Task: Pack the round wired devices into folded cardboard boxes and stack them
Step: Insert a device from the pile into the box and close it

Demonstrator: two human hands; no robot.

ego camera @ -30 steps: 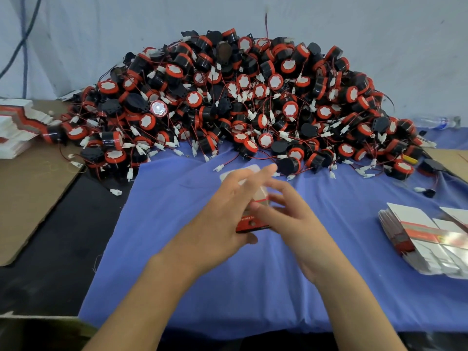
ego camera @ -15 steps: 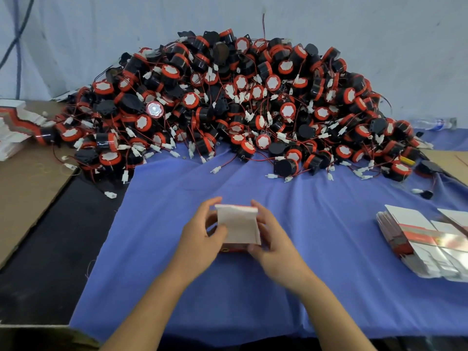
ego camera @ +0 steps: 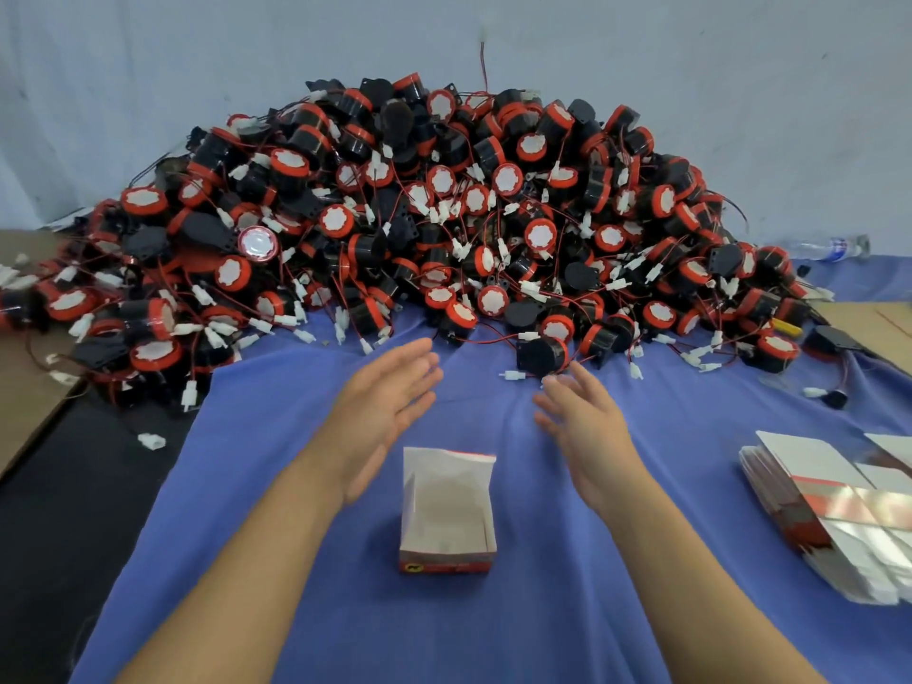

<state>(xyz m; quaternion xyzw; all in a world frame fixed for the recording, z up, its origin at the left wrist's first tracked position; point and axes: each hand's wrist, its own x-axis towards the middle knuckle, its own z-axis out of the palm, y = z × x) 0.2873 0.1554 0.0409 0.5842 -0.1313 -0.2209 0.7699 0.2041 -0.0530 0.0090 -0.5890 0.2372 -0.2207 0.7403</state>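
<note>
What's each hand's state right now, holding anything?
Left hand: open, fingers straight, holding nothing.
Right hand: open, fingers spread, holding nothing.
The cardboard box stands between the forearms, and neither hand touches it.

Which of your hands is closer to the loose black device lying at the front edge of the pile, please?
Right. The right hand has its fingertips just below and right of the black device, almost touching it. The left hand hovers open, well off to the device's left.

light: even, soft | shadows: faint | edges: wide-angle bend, blurred | glare: slight
</note>
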